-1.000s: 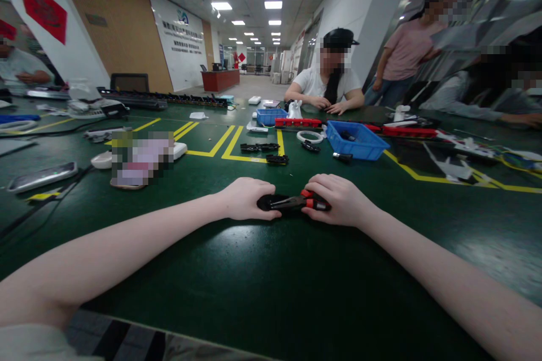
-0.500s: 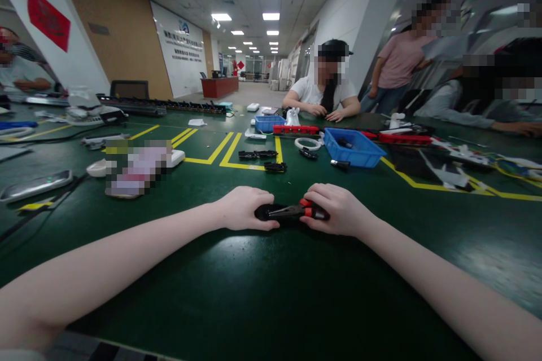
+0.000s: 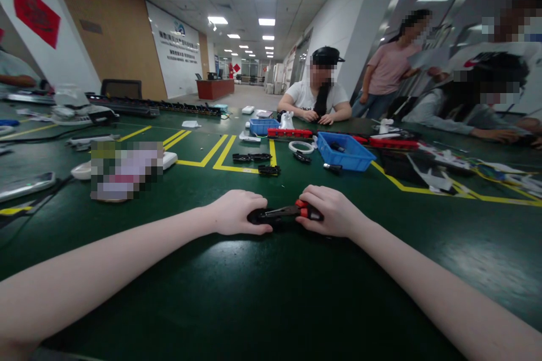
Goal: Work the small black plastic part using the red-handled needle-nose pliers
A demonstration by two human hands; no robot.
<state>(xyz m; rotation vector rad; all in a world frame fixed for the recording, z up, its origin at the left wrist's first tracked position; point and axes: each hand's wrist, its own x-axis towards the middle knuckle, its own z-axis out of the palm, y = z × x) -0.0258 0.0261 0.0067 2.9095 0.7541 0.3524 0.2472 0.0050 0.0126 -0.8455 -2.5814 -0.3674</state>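
In the head view my right hand (image 3: pixel 328 210) is wrapped round the red and black handles of a pair of needle-nose pliers (image 3: pixel 288 211). The pliers' jaws point left, onto a small black part (image 3: pixel 256 216) that my left hand (image 3: pixel 240 211) grips between thumb and fingers. The part is mostly hidden by my hand and the jaws, so its kind does not show. Both hands are just above or on the green table (image 3: pixel 254 287). Beyond them lie black pieces (image 3: pixel 252 158), a shorter black piece (image 3: pixel 269 170) and another black piece (image 3: pixel 302 157).
A blue bin (image 3: pixel 345 152) with dark parts inside stands beyond my right hand, beside a white cable coil (image 3: pixel 301 147). A smaller blue bin (image 3: pixel 263 126) is farther back. A phone (image 3: pixel 127 175) lies to the left. A person in a cap (image 3: pixel 315 98) sits across the table.
The view has shifted slightly, so the scene and my hands sit a little further left. My hands keep the same grip on the pliers and the black part.
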